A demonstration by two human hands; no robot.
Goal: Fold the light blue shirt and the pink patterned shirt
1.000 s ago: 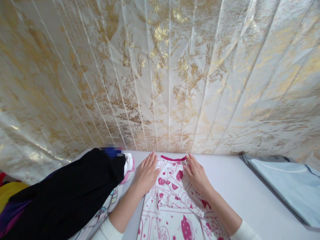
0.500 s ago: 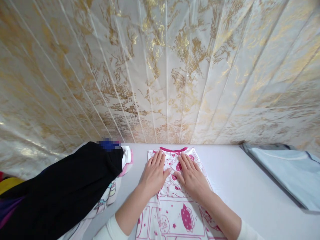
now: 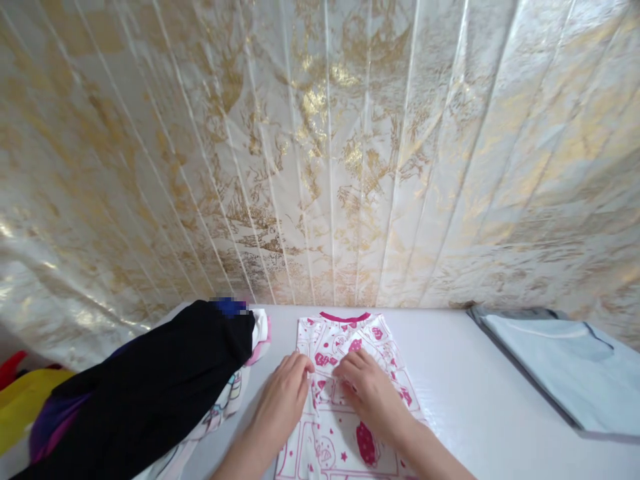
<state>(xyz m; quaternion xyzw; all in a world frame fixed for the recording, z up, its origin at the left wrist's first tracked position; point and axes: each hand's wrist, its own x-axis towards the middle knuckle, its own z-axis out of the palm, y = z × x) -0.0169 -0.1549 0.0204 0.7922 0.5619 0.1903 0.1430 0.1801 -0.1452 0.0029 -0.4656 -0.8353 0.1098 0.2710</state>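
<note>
A white garment with a pink cartoon print and a pink collar [image 3: 345, 337] lies folded lengthwise on the white table [image 3: 465, 387], collar toward the wall. My left hand [image 3: 283, 393] rests flat on its left edge, fingers together and stretched forward. My right hand [image 3: 367, 390] lies flat on the middle of the fabric, its fingers pointing left toward the other hand. Neither hand holds anything; both press on the cloth.
A pile of clothes with a black garment [image 3: 150, 393] on top lies to the left, with yellow and red fabric [image 3: 25, 393] at the far left edge. A folded pale blue garment [image 3: 560, 360] lies on the right. A gold-patterned white curtain [image 3: 325, 153] hangs behind the table.
Both hands have slid back from the collar toward me along the garment. The collar and upper part now lie uncovered.
</note>
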